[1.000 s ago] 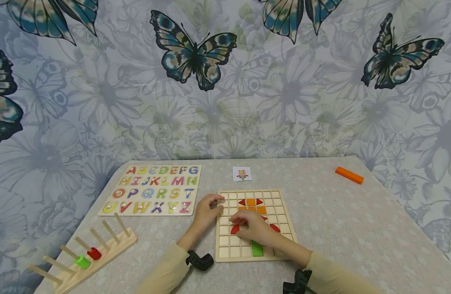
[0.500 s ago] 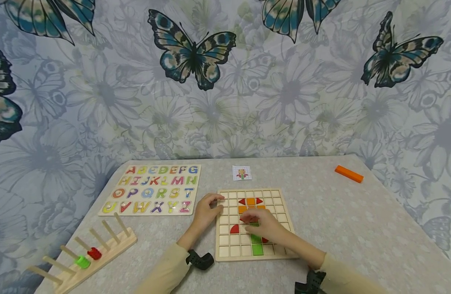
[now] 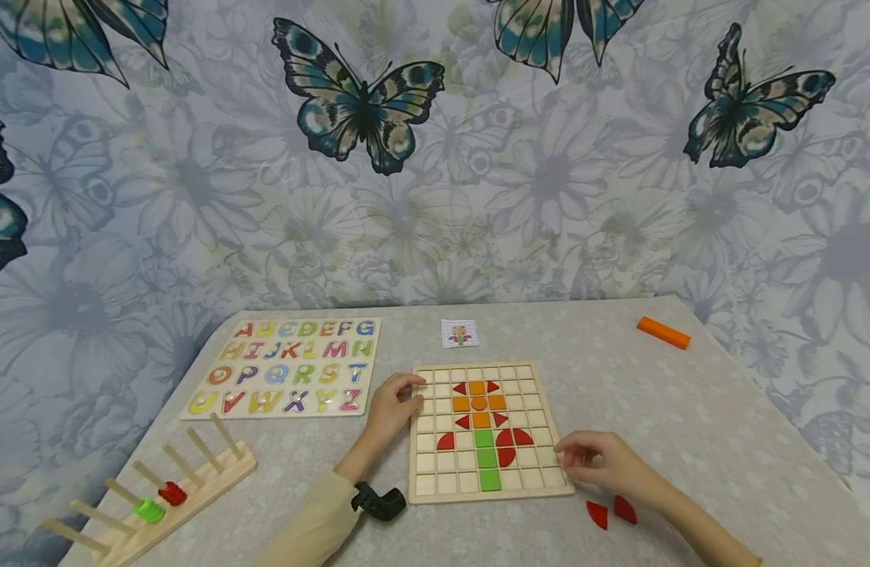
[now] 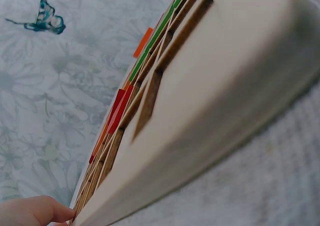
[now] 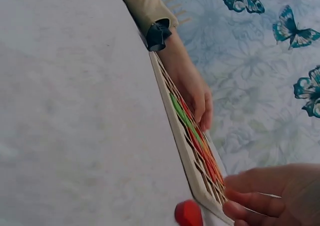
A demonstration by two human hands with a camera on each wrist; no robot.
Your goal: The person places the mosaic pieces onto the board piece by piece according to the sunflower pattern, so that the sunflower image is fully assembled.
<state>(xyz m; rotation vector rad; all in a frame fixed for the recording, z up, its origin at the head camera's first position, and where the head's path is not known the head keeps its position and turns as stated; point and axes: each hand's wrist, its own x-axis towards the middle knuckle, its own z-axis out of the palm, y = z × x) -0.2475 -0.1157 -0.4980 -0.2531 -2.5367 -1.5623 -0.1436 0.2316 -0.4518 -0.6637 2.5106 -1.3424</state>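
Covering the table (image 3: 654, 394), a pale flowered cloth meets butterfly wallpaper (image 3: 477, 157). The left hand (image 3: 390, 405) rests loosely on the grid board (image 3: 534, 488)'s left edge; the right hand (image 3: 605, 465), fingers loosely curled and holding nothing, touches its right corner near two red pieces (image 3: 610, 512).

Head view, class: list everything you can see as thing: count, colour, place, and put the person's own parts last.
Grid puzzle board: one, pale wood, table centre, holding a flower of red, orange and green tiles.
Loose red tiles: two, red, on the table right of the board's near corner.
Alphabet board: one, pale with many-coloured letters, left of the grid board.
Pattern card: one, white, beyond the grid board.
Orange block: one, orange, far right of the table.
Peg rack: one, pale wood, near left, with a green and a red ring.
Table: one, grey patterned.
Left hand: rests on the grid board's left edge.
Right hand: fingers curled, at the board's right near corner.
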